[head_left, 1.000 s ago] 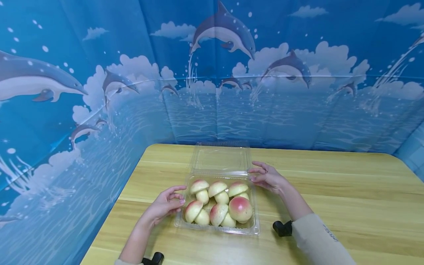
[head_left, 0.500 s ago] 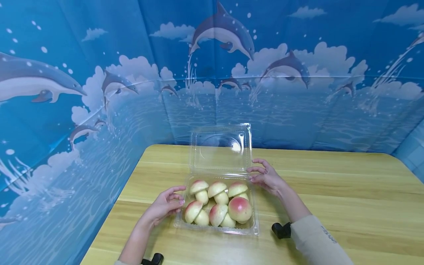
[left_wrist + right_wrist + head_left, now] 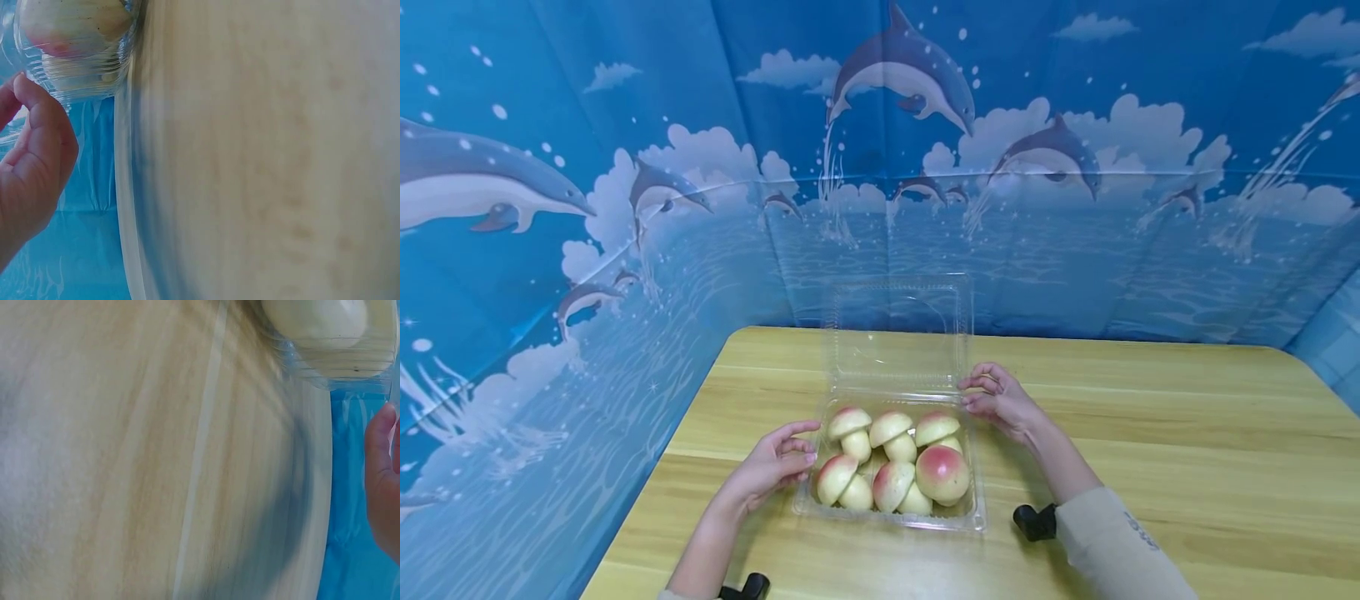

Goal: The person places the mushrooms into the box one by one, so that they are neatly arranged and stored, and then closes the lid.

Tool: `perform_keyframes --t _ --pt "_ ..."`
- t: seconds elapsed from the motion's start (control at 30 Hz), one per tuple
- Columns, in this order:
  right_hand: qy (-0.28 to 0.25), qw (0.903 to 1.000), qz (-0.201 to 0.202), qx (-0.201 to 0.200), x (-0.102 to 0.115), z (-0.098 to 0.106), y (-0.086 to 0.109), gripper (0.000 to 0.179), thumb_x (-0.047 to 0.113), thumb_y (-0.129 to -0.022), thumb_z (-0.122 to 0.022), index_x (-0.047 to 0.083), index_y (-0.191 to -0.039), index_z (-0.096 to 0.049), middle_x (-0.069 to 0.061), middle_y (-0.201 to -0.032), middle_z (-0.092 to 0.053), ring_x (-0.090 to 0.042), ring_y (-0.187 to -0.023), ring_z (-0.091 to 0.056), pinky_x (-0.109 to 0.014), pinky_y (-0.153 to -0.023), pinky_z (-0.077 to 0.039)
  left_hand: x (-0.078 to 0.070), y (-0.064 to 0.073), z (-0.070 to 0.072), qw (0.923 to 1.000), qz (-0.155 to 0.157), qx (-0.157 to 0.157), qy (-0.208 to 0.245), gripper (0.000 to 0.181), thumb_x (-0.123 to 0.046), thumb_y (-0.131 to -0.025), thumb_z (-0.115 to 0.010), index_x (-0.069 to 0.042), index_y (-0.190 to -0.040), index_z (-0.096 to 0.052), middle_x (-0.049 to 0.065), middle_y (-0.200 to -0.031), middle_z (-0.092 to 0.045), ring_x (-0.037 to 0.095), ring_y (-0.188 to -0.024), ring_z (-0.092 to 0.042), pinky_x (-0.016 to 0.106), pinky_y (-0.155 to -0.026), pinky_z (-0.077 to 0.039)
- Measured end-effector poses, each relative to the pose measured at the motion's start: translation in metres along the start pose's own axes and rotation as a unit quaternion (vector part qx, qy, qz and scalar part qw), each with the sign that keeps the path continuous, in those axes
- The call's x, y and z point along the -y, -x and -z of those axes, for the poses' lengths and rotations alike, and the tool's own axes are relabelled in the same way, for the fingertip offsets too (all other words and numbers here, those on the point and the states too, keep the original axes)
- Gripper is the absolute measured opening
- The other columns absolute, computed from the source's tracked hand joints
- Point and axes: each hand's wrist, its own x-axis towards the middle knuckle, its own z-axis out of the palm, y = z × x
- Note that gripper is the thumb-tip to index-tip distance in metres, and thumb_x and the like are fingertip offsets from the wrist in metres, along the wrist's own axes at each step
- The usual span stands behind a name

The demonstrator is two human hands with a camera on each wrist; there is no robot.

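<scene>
A clear plastic clamshell box (image 3: pixel 891 523) lies on the table with its transparent lid (image 3: pixel 898 325) raised at the back. In its base are several mushroom-shaped buns (image 3: pixel 943 473), pale yellow with pinkish-red tinged caps, in two rows. My left hand (image 3: pixel 769 467) is at the box's left side, its loosely bent thumb and forefinger right at the rim. On the other side, my right hand (image 3: pixel 1003 406) has its fingertips at the back right corner, beside the hinge. In the left wrist view, a bun (image 3: pixel 78 25) shows through the box's ribbed wall, just above my fingers.
The wooden table (image 3: pixel 1150 433) has rounded back corners. A blue dolphin-print curtain (image 3: pixel 865 208) hangs along its back and left side. Black wrist mounts (image 3: pixel 1036 522) sit by both sleeves.
The lid was tipped far back one second ago; it has swung up and now stands more upright. Both hands and the buns have stayed almost where they were.
</scene>
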Motion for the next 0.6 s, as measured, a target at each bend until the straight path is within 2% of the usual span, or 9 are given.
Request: perform_keyframes --t 0.23,0.6 --pt "-0.011 0.9999 0.005 0.008 0.0003 -0.0015 0.0012 0.036 -0.025 -0.075 -0.046 0.005 -0.095 -0.043 -0.006 -0.098 -0.058 -0.016 -0.082 -0.061 -0.023 -0.072 -0.052 0.0008 0.0009 -0.0009 1.0 0.003 0.0 -0.001 0.059 -0.001 -0.087 -0.061 0.003 -0.139 -0.033 0.006 -0.093 -0.052 0.009 -0.065 -0.052 0.019 -0.059 -0.046" --pt "-0.012 0.9997 0.021 0.003 -0.0022 -0.0013 0.0034 0.033 -0.024 -0.077 -0.048 0.006 -0.092 -0.045 -0.003 -0.096 -0.06 -0.014 -0.083 -0.06 -0.023 -0.075 -0.052 -0.0004 0.0008 -0.0011 1.0 0.0 0.002 -0.003 0.058 0.001 -0.086 -0.06 0.004 -0.138 -0.033 0.006 -0.094 -0.052 0.009 -0.067 -0.052 0.019 -0.061 -0.047"
